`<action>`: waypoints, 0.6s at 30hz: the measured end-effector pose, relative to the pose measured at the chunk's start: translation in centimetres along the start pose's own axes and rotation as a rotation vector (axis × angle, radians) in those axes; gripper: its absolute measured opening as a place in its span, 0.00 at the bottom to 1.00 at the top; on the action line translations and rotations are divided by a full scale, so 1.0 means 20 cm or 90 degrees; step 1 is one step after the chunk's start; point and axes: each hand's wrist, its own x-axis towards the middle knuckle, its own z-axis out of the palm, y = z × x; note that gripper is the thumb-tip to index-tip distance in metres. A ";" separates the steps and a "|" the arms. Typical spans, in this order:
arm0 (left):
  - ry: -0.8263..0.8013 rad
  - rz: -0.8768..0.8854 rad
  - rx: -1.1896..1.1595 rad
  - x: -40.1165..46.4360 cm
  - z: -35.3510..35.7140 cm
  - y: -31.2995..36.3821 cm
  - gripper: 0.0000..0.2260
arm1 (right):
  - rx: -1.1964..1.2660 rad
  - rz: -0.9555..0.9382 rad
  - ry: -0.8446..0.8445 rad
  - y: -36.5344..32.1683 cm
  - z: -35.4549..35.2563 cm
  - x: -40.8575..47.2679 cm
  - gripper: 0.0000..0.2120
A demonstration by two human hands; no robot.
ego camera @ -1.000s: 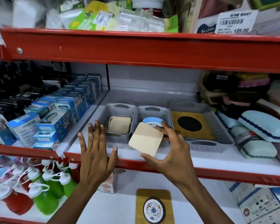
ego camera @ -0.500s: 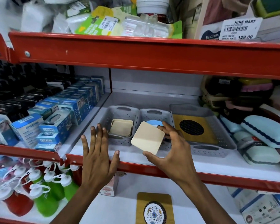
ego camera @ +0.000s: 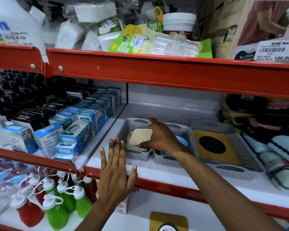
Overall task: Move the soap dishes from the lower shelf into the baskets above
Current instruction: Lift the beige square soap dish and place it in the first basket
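My right hand grips a cream square soap dish and holds it over the left grey basket, just above other cream dishes stacked inside. The middle grey basket holds a blue dish, partly hidden by my wrist. A larger grey basket on the right holds a yellow dish with a black round grille. My left hand is spread flat, fingers apart, against the red shelf edge, holding nothing. On the lower shelf lies a wooden dish with a patterned disc.
Blue product boxes fill the shelf to the left of the baskets. Soft pouches and slippers crowd the right. Green and red squeeze bottles stand at the lower left. The top shelf carries packaged goods and a price tag.
My right hand has carried the cream dish left and inward, from in front of the middle basket to over the left basket. The view has shifted upward. My left hand stays at the shelf edge.
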 end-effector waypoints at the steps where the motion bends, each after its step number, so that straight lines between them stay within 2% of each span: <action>1: 0.000 0.000 -0.001 0.00 0.00 0.00 0.37 | -0.006 -0.009 -0.019 -0.01 0.00 0.02 0.53; 3: 0.002 -0.001 -0.007 0.00 0.00 -0.01 0.37 | -0.006 -0.016 -0.054 -0.01 0.00 0.05 0.53; 7: 0.005 -0.002 -0.017 0.01 0.01 -0.01 0.37 | -0.051 -0.029 -0.117 0.00 -0.01 0.07 0.44; 10: 0.003 -0.001 -0.012 0.01 0.02 -0.01 0.37 | -0.026 -0.017 -0.142 -0.01 -0.03 0.05 0.45; 14: -0.002 -0.005 -0.010 0.01 0.02 -0.01 0.37 | -0.020 -0.035 -0.115 -0.05 -0.04 -0.02 0.44; 18: -0.003 -0.004 -0.009 0.01 0.01 -0.02 0.37 | -0.123 -0.083 -0.059 -0.07 -0.07 -0.15 0.41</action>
